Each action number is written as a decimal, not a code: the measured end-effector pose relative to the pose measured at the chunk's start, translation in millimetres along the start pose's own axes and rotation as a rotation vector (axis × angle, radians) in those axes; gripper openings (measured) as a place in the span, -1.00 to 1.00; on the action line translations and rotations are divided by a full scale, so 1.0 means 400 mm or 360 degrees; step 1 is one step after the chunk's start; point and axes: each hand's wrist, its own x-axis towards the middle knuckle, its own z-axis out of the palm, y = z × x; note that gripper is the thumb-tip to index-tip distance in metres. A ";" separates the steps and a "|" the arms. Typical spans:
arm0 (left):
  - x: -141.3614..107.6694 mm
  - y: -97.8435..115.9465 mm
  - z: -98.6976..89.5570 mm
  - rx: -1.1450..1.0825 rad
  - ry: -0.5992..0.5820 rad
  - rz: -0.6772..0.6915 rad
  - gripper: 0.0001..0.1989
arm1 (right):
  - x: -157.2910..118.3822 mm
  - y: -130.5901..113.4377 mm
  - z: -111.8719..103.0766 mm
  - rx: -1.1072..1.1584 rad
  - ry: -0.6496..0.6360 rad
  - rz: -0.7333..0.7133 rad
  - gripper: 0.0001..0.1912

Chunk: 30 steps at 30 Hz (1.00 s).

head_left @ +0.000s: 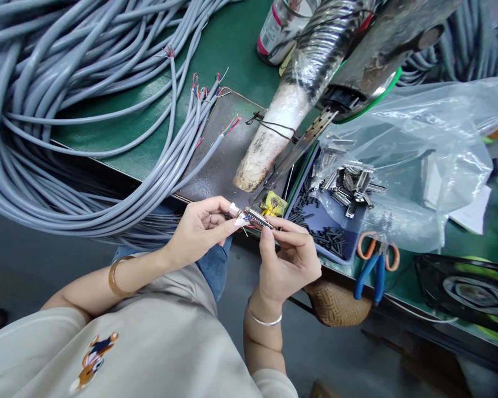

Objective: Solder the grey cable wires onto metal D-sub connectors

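Connector [257,219]: located between both hands, gripped at its 4 o'clock end by the right hand [289,255]. Left hand [205,224], at 9 o'clock, pinches thin wires [244,216]. Grey cables [161,179]: 10 o'clock. Tray [341,258]: 3 o'clock.

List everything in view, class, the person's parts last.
Bench: one, green, centre
Cables: many, grey, left
Jar: one, clear, top
Plate: one, dark, centre
Wrapped tube: one, silver and white, centre
Bag: one, clear, right
Tray: one, blue, right
Small pieces: many, black, in tray
Metal parts: several, silver, at tray
Pliers: one, blue, right
Handles: two, orange, beside pliers
Connector: one, silver, centre
Wires: several, multicoloured, at connector
Left hand: one, white-tipped, at wires
Right hand: one, bare, at connector
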 end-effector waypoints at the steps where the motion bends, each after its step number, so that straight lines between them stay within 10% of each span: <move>1: 0.000 0.001 0.000 0.0006 -0.0012 -0.0008 -0.75 | 0.000 -0.002 0.001 0.0007 0.0002 0.0009 -0.84; 10: -0.012 -0.014 0.005 0.0256 0.0009 0.0119 -0.86 | -0.006 0.003 0.005 -0.0047 0.0074 -0.0095 -0.88; 17: -0.012 -0.019 0.002 0.0283 0.0018 0.0102 -0.88 | 0.011 0.011 -0.006 0.0039 0.0743 -0.0561 -0.82; 26: -0.023 -0.019 0.001 0.0415 0.0002 0.0422 -0.96 | -0.051 0.019 -0.017 -0.0168 -0.0132 -0.0052 -0.88; 30: -0.025 -0.027 0.003 0.0468 -0.0033 0.0511 -0.97 | -0.058 0.021 -0.003 -0.0032 -0.0163 0.0108 -0.92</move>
